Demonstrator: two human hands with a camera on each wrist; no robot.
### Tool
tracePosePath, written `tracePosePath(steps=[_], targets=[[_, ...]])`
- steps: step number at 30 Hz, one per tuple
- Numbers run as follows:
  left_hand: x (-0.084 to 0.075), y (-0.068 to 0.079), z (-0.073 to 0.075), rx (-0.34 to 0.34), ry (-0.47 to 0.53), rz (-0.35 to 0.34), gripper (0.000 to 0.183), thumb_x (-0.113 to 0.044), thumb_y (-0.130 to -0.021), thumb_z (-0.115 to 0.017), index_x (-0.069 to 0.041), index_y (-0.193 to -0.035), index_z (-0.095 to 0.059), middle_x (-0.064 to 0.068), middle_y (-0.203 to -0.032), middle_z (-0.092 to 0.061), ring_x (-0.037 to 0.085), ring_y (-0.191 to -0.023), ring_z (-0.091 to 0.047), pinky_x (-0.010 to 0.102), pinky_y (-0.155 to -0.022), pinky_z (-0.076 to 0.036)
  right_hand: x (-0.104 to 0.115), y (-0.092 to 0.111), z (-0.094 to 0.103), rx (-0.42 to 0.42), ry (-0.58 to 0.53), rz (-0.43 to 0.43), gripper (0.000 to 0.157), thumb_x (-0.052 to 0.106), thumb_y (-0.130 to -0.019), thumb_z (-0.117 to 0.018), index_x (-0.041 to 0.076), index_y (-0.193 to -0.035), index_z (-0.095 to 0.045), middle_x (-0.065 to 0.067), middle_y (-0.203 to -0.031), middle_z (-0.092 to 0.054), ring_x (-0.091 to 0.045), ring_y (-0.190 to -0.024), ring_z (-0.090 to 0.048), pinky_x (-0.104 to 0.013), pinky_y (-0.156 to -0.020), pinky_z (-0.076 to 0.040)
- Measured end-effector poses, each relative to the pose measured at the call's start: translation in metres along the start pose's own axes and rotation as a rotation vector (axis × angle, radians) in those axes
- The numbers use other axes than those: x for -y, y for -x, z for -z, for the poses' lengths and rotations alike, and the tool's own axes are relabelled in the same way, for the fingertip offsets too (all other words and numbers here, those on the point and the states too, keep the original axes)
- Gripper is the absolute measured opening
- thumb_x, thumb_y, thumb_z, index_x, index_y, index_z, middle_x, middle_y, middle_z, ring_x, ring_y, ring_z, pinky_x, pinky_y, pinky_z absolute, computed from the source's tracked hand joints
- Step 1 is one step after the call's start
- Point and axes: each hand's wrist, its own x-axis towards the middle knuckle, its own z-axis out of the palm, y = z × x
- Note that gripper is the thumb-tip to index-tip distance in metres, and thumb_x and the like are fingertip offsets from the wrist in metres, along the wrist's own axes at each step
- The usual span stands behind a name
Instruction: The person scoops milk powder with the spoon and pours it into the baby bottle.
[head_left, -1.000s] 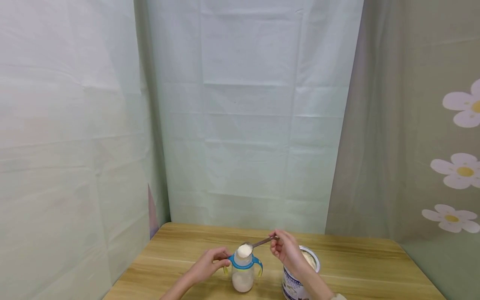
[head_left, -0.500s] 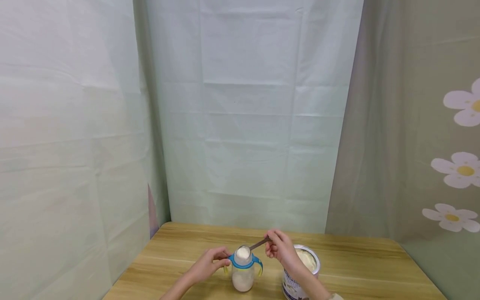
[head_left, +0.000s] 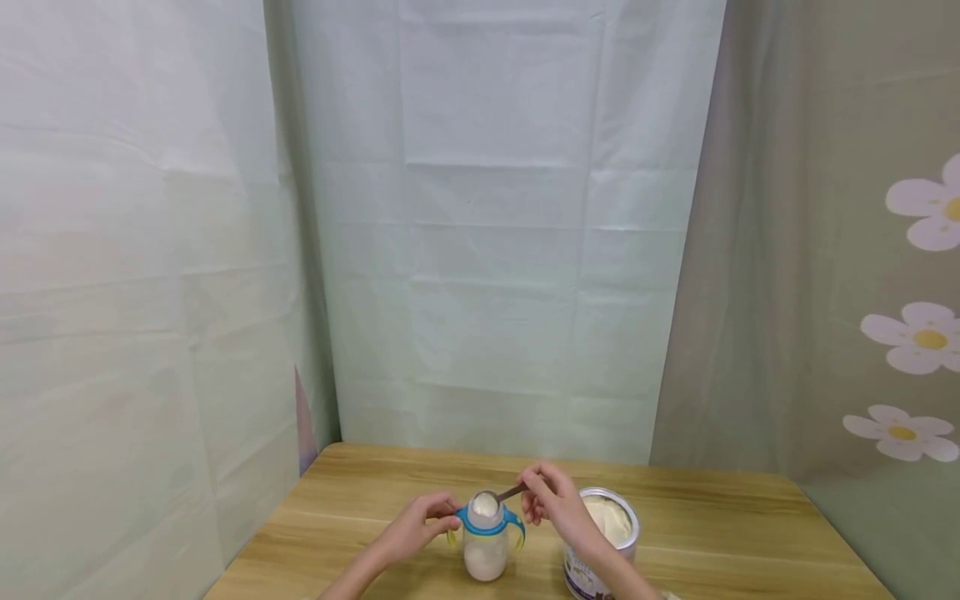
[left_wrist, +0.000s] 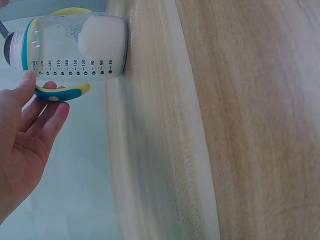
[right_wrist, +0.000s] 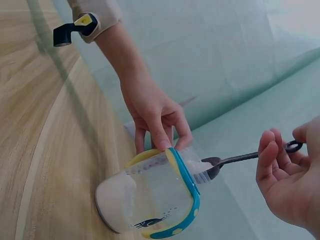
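A clear baby bottle (head_left: 485,557) with a blue and yellow two-handled ring stands upright on the table, white powder in its lower part. My left hand (head_left: 417,527) pinches the ring at its left handle (left_wrist: 65,94), thumb on top and fingers below. In my right hand (head_left: 557,508) is a dark metal spoon (right_wrist: 240,158), gripped near the end of its handle. The spoon's bowl is tipped at the bottle's mouth, with powder at the opening. Just right of the bottle, partly behind my right forearm, stands an open can (head_left: 636,527) of pale powder.
The wooden table (head_left: 720,533) reaches back to a pale curtain (head_left: 495,333). More curtains close in the left and right sides, the right one printed with white flowers (head_left: 902,433). The left wrist wears a black camera mount (right_wrist: 75,31).
My right hand has moved left and slightly down, bringing the spoon further over the bottle's mouth and tilting it. The heap on the spoon looks smaller. My left hand and the bottle have stayed put.
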Motion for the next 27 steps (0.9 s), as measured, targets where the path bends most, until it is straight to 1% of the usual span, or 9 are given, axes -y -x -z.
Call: tracePosePath(steps=[6,7,9,10,13,14,16,23,27], targets=[[0.002,-0.001,0.000,0.000,0.000,0.033,0.011,-0.016,-0.095,-0.060,-0.011,-0.103,-0.065,0.005,-0.102,-0.072,0.025,-0.096,-0.068,0.024,-0.083,-0.052,-0.002,0.005,0.001,0.116,0.055,0.078,0.037,0.023,-0.103,-0.047,-0.014,-0.108,-0.052,-0.003,-0.072,-0.058,-0.004,-0.058,-0.053,-0.017,-0.054,-0.047],[0.001,-0.001,0.000,0.001,0.003,0.035,0.011,-0.016,-0.095,-0.060,-0.011,-0.103,-0.065,0.005,-0.102,-0.072,0.025,-0.097,-0.068,0.024,-0.083,-0.052,-0.003,0.005,0.001,0.135,0.063,0.083,0.037,0.023,-0.103,-0.047,-0.014,-0.109,-0.052,-0.010,-0.071,-0.058,-0.004,-0.058,-0.054,-0.017,-0.054,-0.047],[0.001,-0.001,0.000,0.003,0.009,0.037,0.012,-0.019,-0.095,-0.060,-0.011,-0.103,-0.065,0.004,-0.102,-0.072,0.025,-0.097,-0.068,0.023,-0.083,-0.052,-0.003,0.006,0.001,0.164,0.078,0.086,0.037,0.023,-0.103,-0.047,-0.013,-0.110,-0.054,-0.012,-0.073,-0.060,-0.004,-0.058,-0.055,-0.018,-0.054,-0.048],[0.001,-0.001,0.001,0.003,0.011,0.036,0.013,-0.019,-0.094,-0.061,-0.011,-0.103,-0.065,0.004,-0.101,-0.072,0.023,-0.096,-0.069,0.023,-0.082,-0.052,-0.003,0.007,0.001,0.175,0.080,0.082,0.037,0.023,-0.103,-0.047,-0.013,-0.110,-0.053,-0.018,-0.073,-0.060,-0.004,-0.058,-0.055,-0.018,-0.054,-0.048],[0.000,0.000,0.001,0.004,0.021,0.031,0.015,-0.021,-0.094,-0.061,-0.010,-0.103,-0.065,0.004,-0.101,-0.072,0.018,-0.095,-0.068,0.022,-0.081,-0.052,-0.002,0.008,0.001,0.203,0.081,0.078,0.039,0.023,-0.103,-0.047,-0.014,-0.112,-0.053,-0.036,-0.078,-0.055,-0.004,-0.059,-0.056,-0.019,-0.054,-0.048],[0.000,-0.001,0.001,0.003,0.021,0.031,0.015,-0.021,-0.094,-0.061,-0.009,-0.103,-0.065,0.004,-0.101,-0.072,0.015,-0.094,-0.068,0.022,-0.081,-0.052,-0.002,0.008,0.000,0.208,0.084,0.084,0.038,0.022,-0.103,-0.047,-0.014,-0.112,-0.052,-0.036,-0.078,-0.055,-0.003,-0.059,-0.056,-0.019,-0.055,-0.048],[0.000,-0.001,0.001,0.001,0.019,0.028,0.015,-0.019,-0.094,-0.061,-0.008,-0.103,-0.065,0.005,-0.101,-0.072,0.014,-0.094,-0.068,0.023,-0.080,-0.052,-0.002,0.009,0.000,0.225,0.078,0.098,0.038,0.021,-0.103,-0.048,-0.016,-0.112,-0.051,-0.045,-0.083,-0.050,-0.003,-0.060,-0.057,-0.018,-0.055,-0.048],[0.002,-0.001,0.001,-0.006,0.002,0.021,0.013,-0.017,-0.095,-0.060,-0.008,-0.103,-0.064,0.007,-0.102,-0.072,0.019,-0.096,-0.069,0.026,-0.082,-0.053,-0.004,0.012,0.002,0.308,0.058,0.145,0.032,0.015,-0.102,-0.048,-0.016,-0.111,-0.050,-0.044,-0.085,-0.049,-0.003,-0.065,-0.058,-0.019,-0.057,-0.050],[0.002,-0.001,0.001,-0.006,-0.003,0.023,0.011,-0.015,-0.095,-0.060,-0.009,-0.103,-0.064,0.006,-0.101,-0.072,0.020,-0.095,-0.069,0.026,-0.083,-0.053,-0.006,0.014,0.003,0.329,0.058,0.133,0.033,0.016,-0.102,-0.049,-0.016,-0.110,-0.051,-0.044,-0.086,-0.049,-0.003,-0.066,-0.057,-0.020,-0.058,-0.050]])
